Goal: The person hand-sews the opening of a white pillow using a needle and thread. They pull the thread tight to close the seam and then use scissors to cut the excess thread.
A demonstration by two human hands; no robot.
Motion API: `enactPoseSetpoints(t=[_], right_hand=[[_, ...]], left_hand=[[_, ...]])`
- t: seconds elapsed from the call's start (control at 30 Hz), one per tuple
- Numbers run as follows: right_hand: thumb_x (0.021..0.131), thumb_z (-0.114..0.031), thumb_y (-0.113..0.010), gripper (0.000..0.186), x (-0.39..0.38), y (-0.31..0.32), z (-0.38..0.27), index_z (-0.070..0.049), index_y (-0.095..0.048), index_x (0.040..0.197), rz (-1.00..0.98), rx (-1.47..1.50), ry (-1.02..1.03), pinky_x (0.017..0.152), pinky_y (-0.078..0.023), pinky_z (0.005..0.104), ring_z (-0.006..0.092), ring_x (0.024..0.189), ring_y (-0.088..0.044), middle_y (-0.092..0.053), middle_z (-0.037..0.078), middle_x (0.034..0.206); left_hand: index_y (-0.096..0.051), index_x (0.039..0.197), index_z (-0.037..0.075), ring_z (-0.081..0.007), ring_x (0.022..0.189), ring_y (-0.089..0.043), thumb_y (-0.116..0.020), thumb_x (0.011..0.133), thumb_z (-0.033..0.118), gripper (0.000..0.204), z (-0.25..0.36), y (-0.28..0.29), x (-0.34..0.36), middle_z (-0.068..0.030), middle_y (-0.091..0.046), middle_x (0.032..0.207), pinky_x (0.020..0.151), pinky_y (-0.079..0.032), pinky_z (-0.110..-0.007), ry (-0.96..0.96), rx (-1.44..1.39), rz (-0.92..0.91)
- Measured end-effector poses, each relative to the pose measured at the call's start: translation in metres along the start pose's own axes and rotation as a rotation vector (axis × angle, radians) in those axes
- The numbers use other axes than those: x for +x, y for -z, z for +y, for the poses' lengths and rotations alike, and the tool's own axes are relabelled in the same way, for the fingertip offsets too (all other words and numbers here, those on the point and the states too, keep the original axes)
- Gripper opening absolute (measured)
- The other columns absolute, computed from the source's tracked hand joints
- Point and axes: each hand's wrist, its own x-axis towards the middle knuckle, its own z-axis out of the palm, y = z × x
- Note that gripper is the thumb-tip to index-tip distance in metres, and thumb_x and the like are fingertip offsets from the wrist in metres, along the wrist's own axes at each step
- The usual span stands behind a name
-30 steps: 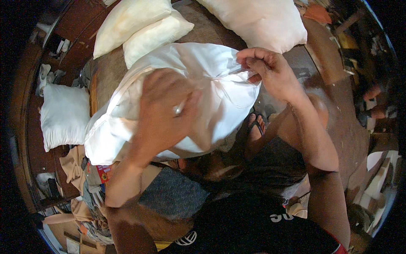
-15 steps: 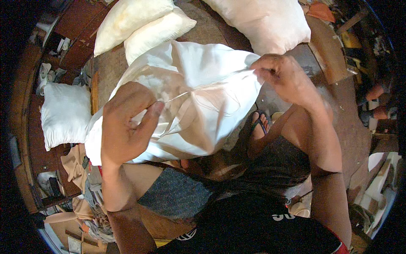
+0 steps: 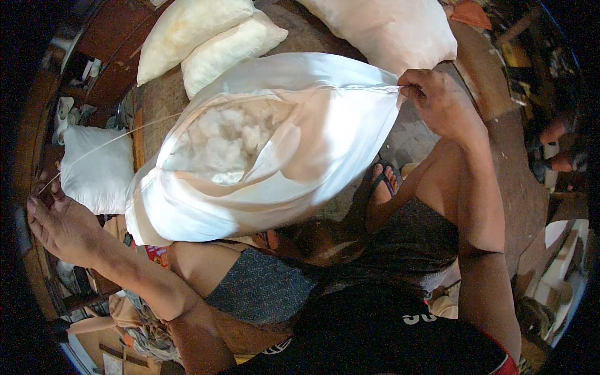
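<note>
A white fabric pillow case lies across my lap area, its long opening showing fluffy white filling. My right hand is closed on the case's right corner, pinching the seam. Out at the far left, my left hand has its fingertips pinched on a pale thread, which stretches taut back to the upper edge of the opening. Any needle between those fingers is too small to make out.
Two cream pillows lie at the back, a large pinkish-white one behind my right hand, and another at left. Cloth scraps pile at lower left. A sandalled foot shows beside the case.
My left hand has moved from over the case out to the far left, drawing the thread long. My right hand shifted right along the seam. The opening now shows more filling.
</note>
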Motion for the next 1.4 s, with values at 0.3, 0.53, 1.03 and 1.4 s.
enactPoseSetpoints(t=[0.3, 0.53, 1.03, 1.4], right_hand=[[0.091, -0.003, -0.060, 0.032, -0.008, 0.016, -0.056, 0.000, -0.067, 0.121, 0.144, 0.661, 0.104, 0.090, -0.052, 0.0347, 0.0268, 0.109, -0.067, -0.069, 0.017, 0.117], [0.087, -0.002, -0.075, 0.033, -0.044, 0.002, -0.123, 0.003, -0.067, 0.119, -0.064, 0.884, 0.373, 0.082, -0.053, 0.0277, 0.0157, 0.096, -0.070, -0.073, 0.012, 0.106], [0.103, -0.024, -0.060, 0.027, -0.001, -0.001, -0.063, -0.001, -0.069, 0.114, 0.478, 1.364, -0.013, 0.068, -0.049, 0.0223, 0.0099, 0.075, -0.063, -0.070, 0.004, 0.097], [0.105, -0.023, -0.054, 0.034, -0.005, 0.020, -0.033, -0.003, -0.059, 0.132, 0.486, 1.350, -0.067, 0.055, -0.034, 0.0140, 0.0037, 0.063, -0.040, -0.060, 0.001, 0.107]], left_hand=[[-0.062, 0.100, -0.003, -0.0271, 0.088, -0.061, -0.054, 0.100, 0.013, 0.018, 0.113, -0.075, -0.084, -0.0185, -0.066, 0.093, 0.083, -0.047, -0.041, 0.202, -0.477, -0.455], [-0.069, 0.095, -0.003, -0.0184, 0.073, -0.061, -0.063, 0.094, 0.002, 0.008, 0.174, -0.122, -0.132, -0.0109, -0.068, 0.087, 0.068, -0.048, -0.030, 0.284, -0.518, -0.715], [-0.069, 0.101, 0.002, -0.0357, 0.090, -0.066, -0.069, 0.091, 0.013, 0.015, 0.147, -0.200, -0.154, -0.0175, -0.069, 0.096, 0.081, -0.052, -0.042, 0.166, -0.229, -0.803], [-0.068, 0.104, 0.002, -0.0374, 0.088, -0.066, -0.068, 0.089, 0.010, 0.017, 0.144, -0.205, -0.165, -0.0176, -0.069, 0.093, 0.079, -0.052, -0.045, 0.307, -0.188, -0.986]])
